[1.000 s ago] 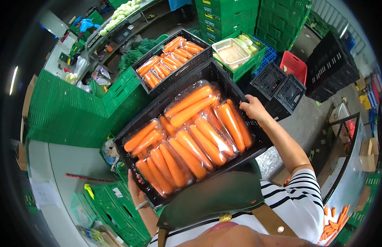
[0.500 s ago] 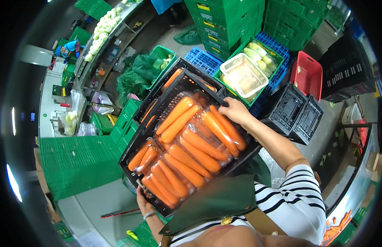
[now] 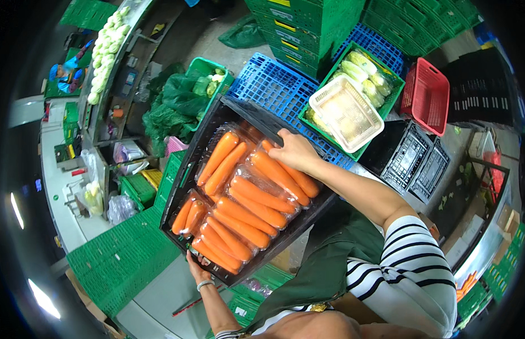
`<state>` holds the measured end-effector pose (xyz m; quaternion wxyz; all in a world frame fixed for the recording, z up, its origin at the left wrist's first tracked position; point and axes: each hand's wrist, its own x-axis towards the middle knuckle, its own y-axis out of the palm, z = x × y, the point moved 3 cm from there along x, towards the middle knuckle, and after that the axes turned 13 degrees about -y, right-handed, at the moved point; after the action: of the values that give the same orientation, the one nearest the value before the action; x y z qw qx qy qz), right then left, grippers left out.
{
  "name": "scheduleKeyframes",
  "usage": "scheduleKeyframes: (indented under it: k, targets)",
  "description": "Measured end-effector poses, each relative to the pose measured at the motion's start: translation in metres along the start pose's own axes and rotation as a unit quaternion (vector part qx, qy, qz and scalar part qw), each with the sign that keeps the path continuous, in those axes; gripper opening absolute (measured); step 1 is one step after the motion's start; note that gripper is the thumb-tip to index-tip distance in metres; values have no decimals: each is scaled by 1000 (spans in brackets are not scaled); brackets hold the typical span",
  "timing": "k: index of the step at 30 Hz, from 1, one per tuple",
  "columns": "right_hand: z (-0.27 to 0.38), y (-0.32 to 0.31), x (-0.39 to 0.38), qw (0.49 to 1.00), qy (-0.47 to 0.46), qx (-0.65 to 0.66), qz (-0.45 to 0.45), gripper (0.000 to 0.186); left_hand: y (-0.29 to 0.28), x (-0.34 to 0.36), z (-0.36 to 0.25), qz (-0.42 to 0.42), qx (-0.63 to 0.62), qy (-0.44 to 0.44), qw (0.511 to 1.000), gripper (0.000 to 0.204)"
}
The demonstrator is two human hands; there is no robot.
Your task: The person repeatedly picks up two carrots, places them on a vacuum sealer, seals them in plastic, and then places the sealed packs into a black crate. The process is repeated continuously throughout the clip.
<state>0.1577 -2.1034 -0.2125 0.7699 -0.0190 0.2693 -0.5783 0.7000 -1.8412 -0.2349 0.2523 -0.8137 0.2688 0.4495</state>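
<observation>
A black crate (image 3: 299, 217) full of wrapped packs of orange carrots (image 3: 245, 226) fills the middle of the view, tilted with its upper right corner pointing away from me. My right hand (image 3: 288, 148) grips the far right rim, with that forearm stretched across the right side. At the lower left edge of the crate, my left hand (image 3: 197, 268) holds on, its fingers partly hidden by the crate. The second carrot crate seen before is hidden behind this one.
Behind are blue pallets (image 3: 262, 76), stacked green crates (image 3: 291, 28), a cabbage crate with a white basket (image 3: 344, 113), a red crate (image 3: 423, 96) and folded black crates (image 3: 421, 164). A counter with cabbages (image 3: 107, 51), a co-worker (image 3: 64, 76) and stacked green crates (image 3: 110, 257) stand left.
The view has swung round. My hands have turned the held crate and moved it over the other carrot crate, which has dropped out of sight; blue pallets now show beside it.
</observation>
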Motion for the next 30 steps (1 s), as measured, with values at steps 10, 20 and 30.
scheduleKeyframes:
  k: [10, 20, 30]
  targets:
    - [-22, 1, 42, 1000, 28, 1, 0, 56, 44, 13, -13, -116, 59, 20, 991, 50]
    - [-34, -2, 68, 998, -29, 25, -43, 42, 47, 31, -16, -146, 110, 27, 983, 64]
    - [-65, -2, 19, 951, -236, -49, -195, 39, -10, 82, -56, -169, 303, 92, 933, 73]
